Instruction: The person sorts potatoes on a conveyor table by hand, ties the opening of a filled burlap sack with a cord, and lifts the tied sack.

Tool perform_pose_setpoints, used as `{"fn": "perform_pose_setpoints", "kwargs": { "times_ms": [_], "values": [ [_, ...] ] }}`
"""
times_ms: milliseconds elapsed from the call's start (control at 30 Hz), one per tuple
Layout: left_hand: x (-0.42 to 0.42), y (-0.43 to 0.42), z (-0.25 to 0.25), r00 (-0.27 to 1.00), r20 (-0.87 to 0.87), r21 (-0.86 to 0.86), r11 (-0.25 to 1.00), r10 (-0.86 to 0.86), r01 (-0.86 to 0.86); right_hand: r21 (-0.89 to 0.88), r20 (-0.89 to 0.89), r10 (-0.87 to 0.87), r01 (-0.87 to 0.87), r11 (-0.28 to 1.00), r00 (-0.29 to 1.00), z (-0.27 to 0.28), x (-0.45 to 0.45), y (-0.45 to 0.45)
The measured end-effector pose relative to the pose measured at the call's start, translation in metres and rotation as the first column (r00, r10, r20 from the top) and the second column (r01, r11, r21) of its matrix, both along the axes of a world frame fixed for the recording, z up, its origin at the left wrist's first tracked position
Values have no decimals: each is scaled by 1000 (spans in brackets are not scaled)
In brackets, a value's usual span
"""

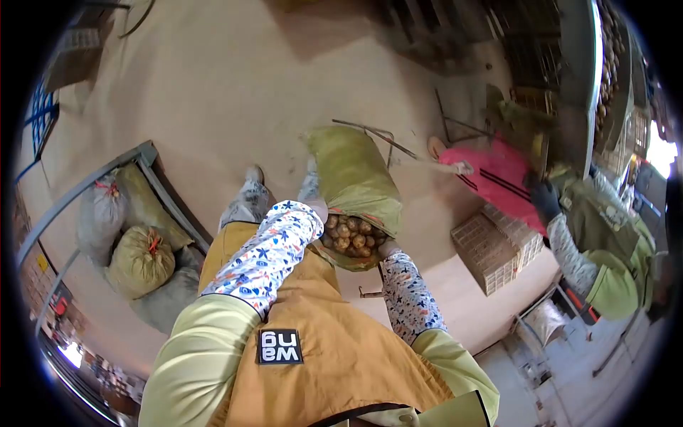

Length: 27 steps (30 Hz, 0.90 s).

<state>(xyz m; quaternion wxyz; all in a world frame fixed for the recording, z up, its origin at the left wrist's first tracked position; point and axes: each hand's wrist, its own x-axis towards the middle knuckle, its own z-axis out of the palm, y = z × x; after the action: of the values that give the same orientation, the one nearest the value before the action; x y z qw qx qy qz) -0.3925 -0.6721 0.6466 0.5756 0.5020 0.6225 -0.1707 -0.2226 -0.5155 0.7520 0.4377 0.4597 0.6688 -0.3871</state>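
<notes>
A green woven sack [358, 171] stands in front of me, its mouth open toward my body and full of round brown potatoes [352, 236]. At the left side of the mouth, my left hand [318, 209] is closed on the rim, partly hidden by its patterned sleeve. My right hand [388, 248] is at the right side of the rim, closed on the sack edge, with its fingers mostly out of sight. The sack leans by a thin metal stand [384, 139].
Filled sacks [141, 262] lie on a metal-framed cart [148, 160] at the left. A co-worker [605, 249] stands at the right beside a pink sack [494, 178] and a plastic crate [487, 249]. Machinery [583, 71] stands at the upper right.
</notes>
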Motion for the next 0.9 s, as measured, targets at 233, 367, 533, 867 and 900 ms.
{"fn": "perform_pose_setpoints", "kwargs": {
  "times_ms": [233, 367, 533, 867, 900],
  "values": [
    [-173, 31, 149, 861, -143, -26, 867, 489, -497, 34, -50, 213, -211, 977, 976, 28, -45, 2],
    [-240, 15, 92, 893, -32, 93, 891, 449, -444, 84, -55, 403, -398, 914, 913, 43, -102, 17],
    [-348, -47, 117, 878, 84, 79, 875, 472, -478, 84, -55, 750, -745, 661, 659, 63, -220, 58],
    [-544, -276, 261, 195, -102, 17, 197, 976, -980, 101, -420, 730, -772, 627, 538, 165, -617, -38],
    [-553, -295, 268, 163, -119, 73, 172, 980, -982, 133, -440, 715, -749, 650, 543, 167, -656, -62]
  ]
}}
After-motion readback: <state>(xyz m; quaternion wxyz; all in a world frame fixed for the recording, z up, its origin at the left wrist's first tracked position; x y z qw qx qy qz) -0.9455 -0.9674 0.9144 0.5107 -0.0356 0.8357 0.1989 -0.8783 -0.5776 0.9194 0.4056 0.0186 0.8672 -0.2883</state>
